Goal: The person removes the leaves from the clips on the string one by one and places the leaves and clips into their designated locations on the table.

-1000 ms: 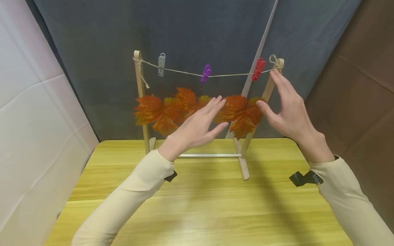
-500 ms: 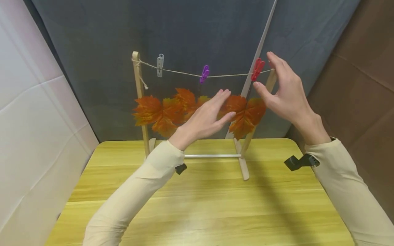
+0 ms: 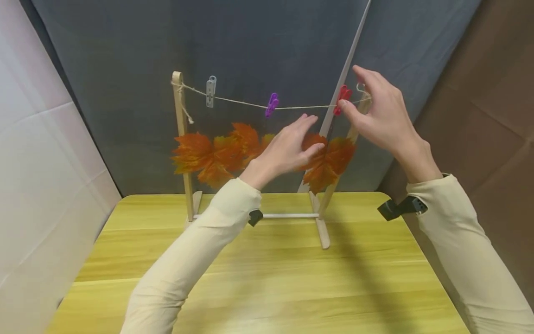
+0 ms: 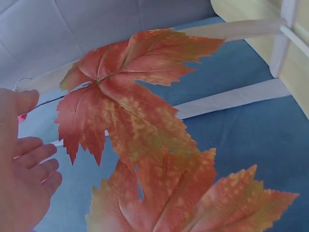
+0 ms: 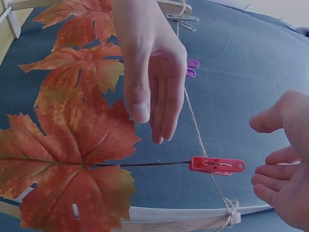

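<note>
My right hand (image 3: 384,113) is beside the red clothespin (image 5: 217,165) at the right end of the string, its thumb and fingers spread. A gap shows between them in the right wrist view. The red clothespin grips the dark stem of an orange maple leaf (image 5: 72,164). My left hand (image 3: 285,150) hovers before the leaves, fingers extended, holding nothing; in the left wrist view it is left of the same leaf. A purple clothespin (image 3: 272,105) and a clear grey one (image 3: 211,92) are clipped along the string (image 3: 246,103). Another leaf (image 3: 204,155) hangs at the left, with a third between, partly hidden.
The string is tied between two wooden posts (image 3: 181,120) of a stand joined by a white rod (image 3: 292,215). It stands at the back of the wood-grain table (image 3: 250,273). Dark cloth (image 3: 258,41) hangs behind, with pale and brown cloth at the sides.
My right hand has moved up and left from the string's right end to beside the red clothespin. My left hand has risen and shifted right. The view has shifted slightly.
</note>
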